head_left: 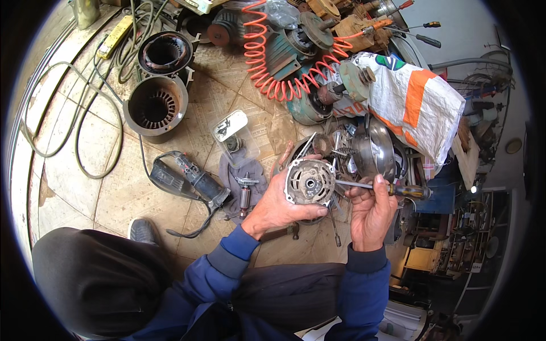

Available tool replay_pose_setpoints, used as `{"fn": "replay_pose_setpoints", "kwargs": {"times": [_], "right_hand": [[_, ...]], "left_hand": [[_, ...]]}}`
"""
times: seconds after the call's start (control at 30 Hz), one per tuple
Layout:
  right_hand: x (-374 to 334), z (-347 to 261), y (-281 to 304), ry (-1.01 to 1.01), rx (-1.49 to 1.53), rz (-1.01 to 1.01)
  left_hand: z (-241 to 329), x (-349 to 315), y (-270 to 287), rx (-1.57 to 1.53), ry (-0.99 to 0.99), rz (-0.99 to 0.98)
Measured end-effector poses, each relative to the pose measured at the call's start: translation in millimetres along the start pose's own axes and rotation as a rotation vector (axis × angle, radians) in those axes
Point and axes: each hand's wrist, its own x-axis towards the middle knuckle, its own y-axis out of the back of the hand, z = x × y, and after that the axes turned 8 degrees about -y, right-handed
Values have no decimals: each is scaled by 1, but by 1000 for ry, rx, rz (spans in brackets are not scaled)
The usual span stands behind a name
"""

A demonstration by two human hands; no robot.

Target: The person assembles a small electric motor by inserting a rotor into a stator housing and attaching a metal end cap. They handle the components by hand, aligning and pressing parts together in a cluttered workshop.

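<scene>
So we've got our bare left hand (276, 203) gripping a round, slotted grey metal end cover (311, 183) by its left side, held up in front of us. Our right hand (372, 213) has its fingers closed around a yellow-and-black-handled screwdriver (412, 191), tip right by the cover's edge; can't tell if they're touching. Farther off, a small copper-and-steel armature (245, 196) lies on a grey cloth (230, 173), then a coiled orange hose (278, 91).
</scene>
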Motion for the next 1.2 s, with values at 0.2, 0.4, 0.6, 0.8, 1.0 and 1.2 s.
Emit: {"fn": "replay_pose_setpoints", "kwargs": {"times": [0.2, 0.4, 0.6, 0.8, 1.0, 1.2], "right_hand": [[-1, 2, -4, 2, 0, 14], [-2, 0, -3, 0, -5, 34], [-2, 0, -3, 4, -10, 37], [-2, -1, 0, 2, -8, 52], [-1, 0, -1, 9, -9, 55], [-1, 1, 1, 1, -3, 49]], "left_hand": [[4, 0, 2, -55, 21, 25], [2, 0, 1, -86, 29, 17], [4, 0, 0, -37, 12, 23], [2, 0, 0, -27, 7, 9], [3, 0, -1, -28, 21, 3], [3, 1, 0, -31, 49, 24]]}}
